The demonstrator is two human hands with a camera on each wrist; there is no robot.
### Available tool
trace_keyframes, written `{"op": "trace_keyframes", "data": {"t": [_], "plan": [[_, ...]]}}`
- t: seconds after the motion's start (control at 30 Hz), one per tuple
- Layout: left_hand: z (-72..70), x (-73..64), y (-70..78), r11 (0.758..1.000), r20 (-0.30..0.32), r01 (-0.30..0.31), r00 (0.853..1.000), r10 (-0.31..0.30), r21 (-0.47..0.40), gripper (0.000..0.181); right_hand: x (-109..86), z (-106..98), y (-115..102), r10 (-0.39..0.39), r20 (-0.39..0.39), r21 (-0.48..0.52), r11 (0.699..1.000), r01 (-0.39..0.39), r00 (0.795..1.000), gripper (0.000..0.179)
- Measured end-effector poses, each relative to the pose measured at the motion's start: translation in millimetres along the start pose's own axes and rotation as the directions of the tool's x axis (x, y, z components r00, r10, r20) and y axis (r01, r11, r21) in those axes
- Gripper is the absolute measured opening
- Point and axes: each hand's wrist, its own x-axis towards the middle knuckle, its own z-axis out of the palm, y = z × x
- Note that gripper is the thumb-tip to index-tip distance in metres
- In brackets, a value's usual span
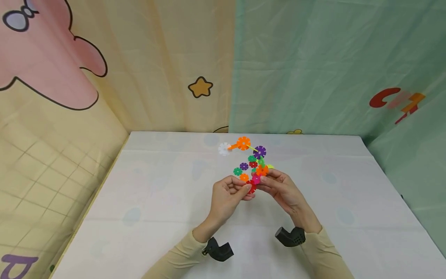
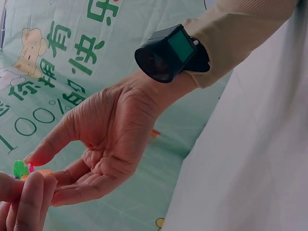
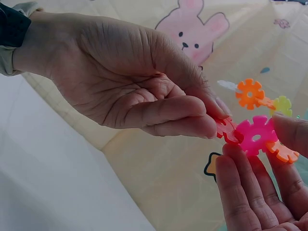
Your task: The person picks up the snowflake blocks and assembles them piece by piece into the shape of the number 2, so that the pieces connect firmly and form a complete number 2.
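**Disc chain (image 1: 260, 161): near end held in a narrow two-handed grip**

Head view: The chain is over the white-covered table (image 1: 167, 193). At its near end, the left hand (image 1: 224, 197), at 8 o'clock of the red disc (image 1: 251, 188), holds that disc between thumb and fingers. The right hand (image 1: 286, 193), at 4 o'clock of the pink disc (image 1: 256, 178), pinches it narrowly. From there the chain runs towards 12 o'clock to a purple disc (image 1: 259, 152), turns towards 10 o'clock to an orange disc (image 1: 243, 143), and finishes at 9 o'clock of that with a white disc (image 1: 224, 148). Further small discs (image 1: 238, 171) in green, purple, orange and red appear between 9 and 12 o'clock of the pink disc.

Left wrist view: The right hand's palm is visible, its thumb against the pink edge at 8 o'clock in the picture. The left hand's fingertips (image 2: 33, 192) are just beside it; they cover much of the join.

Right wrist view: At 3 o'clock the red disc, tilted, meets the pink disc; how deeply they interlock cannot be told. The left thumb and fingers close on the red disc. The right thumb lies at 3 o'clock of the pink disc, its fingers beneath.
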Motion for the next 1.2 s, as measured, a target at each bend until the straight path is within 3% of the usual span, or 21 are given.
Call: {"op": "trace_keyframes", "data": {"t": [0.23,0.5,0.63,0.77,0.87,1.0,1.1,1.2], "plan": [[-0.4,-1.7,-2.1,0.999,-0.017,-0.043,0.999,0.043,-0.003,0.017,0.9,3.4,-0.3,0.022,-0.039,-0.01,1.0,-0.023,0.999,0.015],[1.3,-1.8,-6.0,0.991,-0.023,-0.133,0.991,0.132,-0.03,0.015,1.1,5.6,0.9,0.026,-0.037,-0.011,1.0,-0.026,0.999,0.015],[1.7,-2.1,-7.3,0.99,-0.027,-0.138,0.99,0.137,-0.031,0.015,1.0,5.5,2.9,0.03,-0.04,0.0,1.0,-0.03,0.999,0.013],[0.3,0.3,-10.0,0.996,-0.015,-0.087,0.996,0.087,0.002,0.017,2.0,3.3,5.6,0.05,-0.056,-0.009,0.999,-0.05,0.997,0.012],[-2.7,3.6,-11.9,0.999,0.009,0.004,1.0,-0.004,0.045,0.019,3.3,0.6,7.9,0.068,-0.081,-0.031,0.997,-0.071,0.994,0.011],[-7.8,7.5,-13.2,0.99,0.037,0.118,0.992,-0.121,0.075,0.02,5.1,-1.9,11.6,0.079,-0.108,-0.067,0.994,-0.087,0.991,0.01],[-10.4,8.5,-12.3,0.988,0.034,0.14,0.989,-0.142,0.072,0.02,6.2,-1.7,14.0,0.066,-0.11,-0.118,0.99,-0.079,0.992,0.011],[-11.6,8.8,-10.3,0.99,0.006,0.131,0.991,-0.131,0.057,0.02,6.4,-0.2,15.7,0.052,-0.109,-0.172,0.983,-0.07,0.993,0.026]]}}
